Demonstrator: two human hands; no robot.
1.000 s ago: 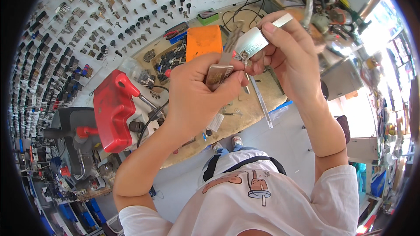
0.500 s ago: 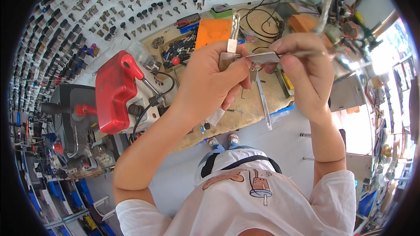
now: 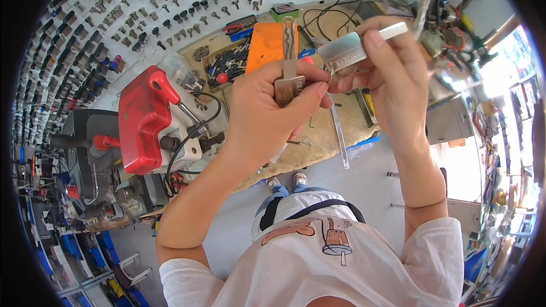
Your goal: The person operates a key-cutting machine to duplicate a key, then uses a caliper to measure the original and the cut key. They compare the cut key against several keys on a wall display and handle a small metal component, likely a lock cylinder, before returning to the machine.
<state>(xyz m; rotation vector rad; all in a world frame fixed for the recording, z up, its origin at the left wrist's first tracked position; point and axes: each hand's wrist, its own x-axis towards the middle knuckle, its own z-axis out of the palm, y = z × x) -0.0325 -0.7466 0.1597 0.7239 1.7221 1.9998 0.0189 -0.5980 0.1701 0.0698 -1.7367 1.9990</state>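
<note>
My left hand (image 3: 259,105) is closed on a silver key (image 3: 289,59), thumb beside its broad metal head. The key's blade stands upright and has a wavy groove cut along it. My right hand (image 3: 401,88) pinches a second silver key (image 3: 343,54) with a wide flat head, tilted so a plain bright end sticks out past the fingers to the upper right. A thin metal ring (image 3: 331,74) shows between the two hands at the corner of the second key's head. Part of the ring is hidden by my fingers.
Below my hands is a workbench (image 3: 318,136) with a long metal strip (image 3: 339,136). An orange box (image 3: 265,45) and a tray of black key blanks (image 3: 230,62) lie behind. A red-covered machine (image 3: 145,119) stands left. Rows of keys (image 3: 193,8) hang on the wall.
The right hand has turned its key, so the head now shows its flat face and the end points up and right. The left hand's key has turned its grooved face into view.
</note>
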